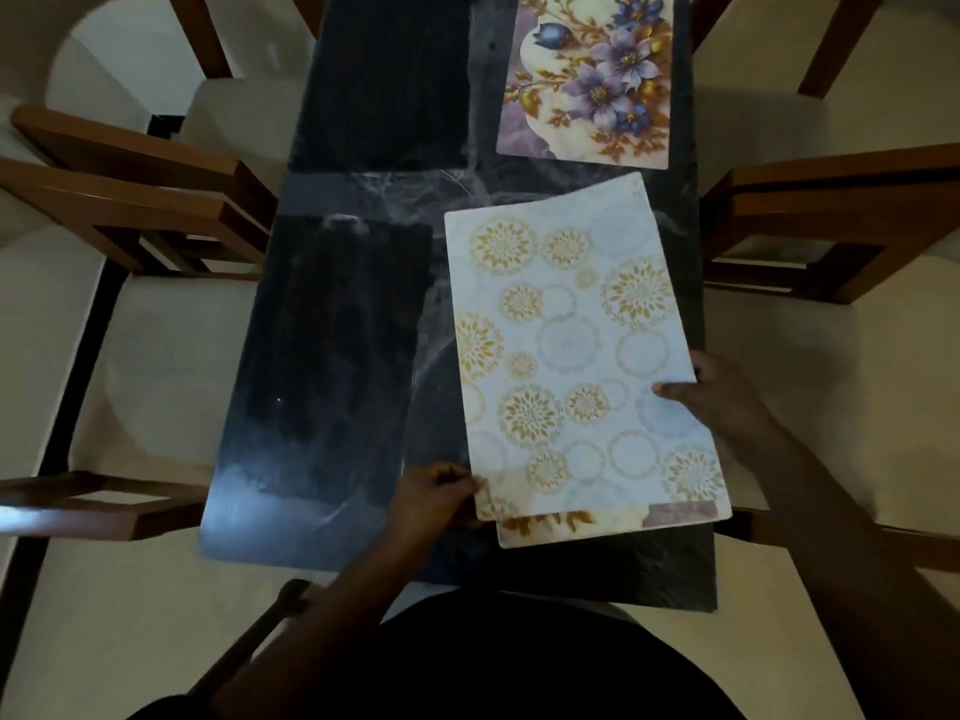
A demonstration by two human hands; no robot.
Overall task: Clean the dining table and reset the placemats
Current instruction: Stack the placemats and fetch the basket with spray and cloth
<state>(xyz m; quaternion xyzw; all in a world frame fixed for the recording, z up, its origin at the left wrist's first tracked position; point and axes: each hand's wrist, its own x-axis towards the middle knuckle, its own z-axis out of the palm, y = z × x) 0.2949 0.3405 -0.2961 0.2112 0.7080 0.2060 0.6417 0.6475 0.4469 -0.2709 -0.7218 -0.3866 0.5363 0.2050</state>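
Observation:
A white placemat with gold circle patterns (576, 350) lies on the right half of the dark marble table (447, 200), its far end lifted slightly. My left hand (434, 498) pinches its near left corner. My right hand (722, 402) grips its right edge, thumb on top. Under it, another placemat (550, 530) with a gold leaf print sticks out at the near edge. A purple flower placemat (592, 75) lies flat at the far right. Two dark placemats (322, 376) (384, 80) cover the left half of the table.
Wooden chairs with cream seats stand along both sides: two on the left (156, 220) (104, 501) and two on the right (831, 220) (831, 44). The table's near edge (571, 595) is right in front of my body.

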